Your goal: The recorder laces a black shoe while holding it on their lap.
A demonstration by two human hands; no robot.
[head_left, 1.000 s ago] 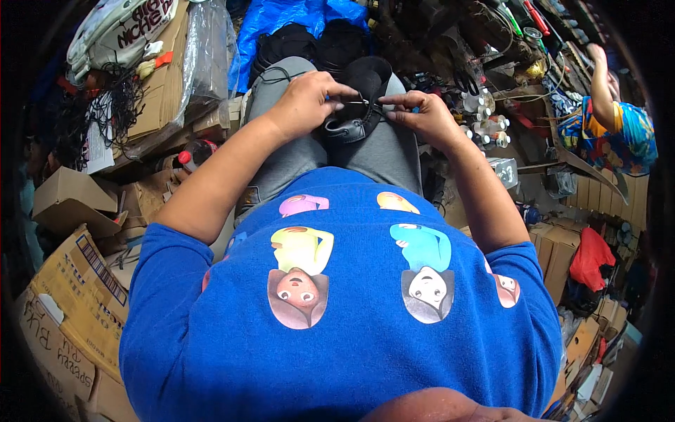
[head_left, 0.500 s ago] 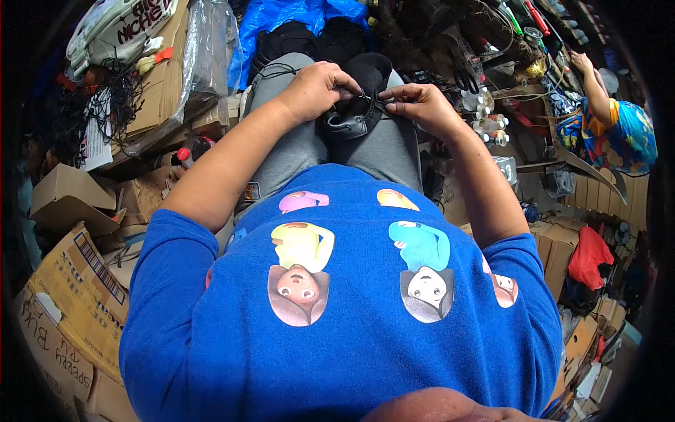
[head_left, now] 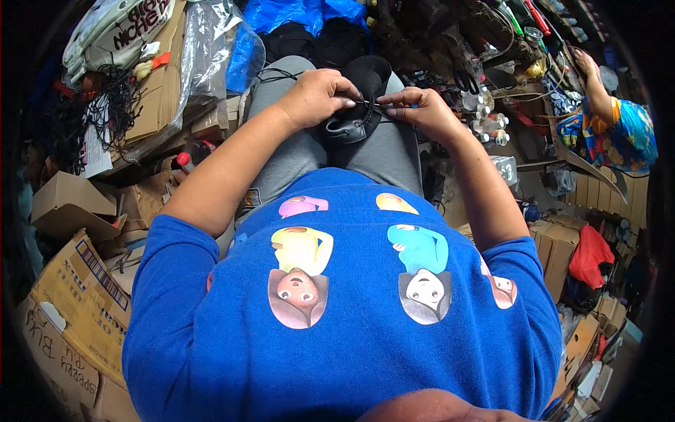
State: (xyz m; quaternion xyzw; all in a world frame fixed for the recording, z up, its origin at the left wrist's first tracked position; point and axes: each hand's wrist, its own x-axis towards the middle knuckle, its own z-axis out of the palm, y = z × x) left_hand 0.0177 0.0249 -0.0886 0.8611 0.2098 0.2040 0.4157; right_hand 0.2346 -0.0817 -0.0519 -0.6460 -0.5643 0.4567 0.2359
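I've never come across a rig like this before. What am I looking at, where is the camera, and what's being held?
There's no robot here: it's a person working bare-handed. The view comes from a fisheye camera on their head, looking down, so edges bend and the blue shirt fills much of the picture. On the lap, over grey trousers, lies what looks like a black shoe. The left hand and right hand meet over it, seemingly pinching something thin, too small to identify. Around them are cardboard boxes, black cords and a red bag. Another person's patterned sleeve shows at right.
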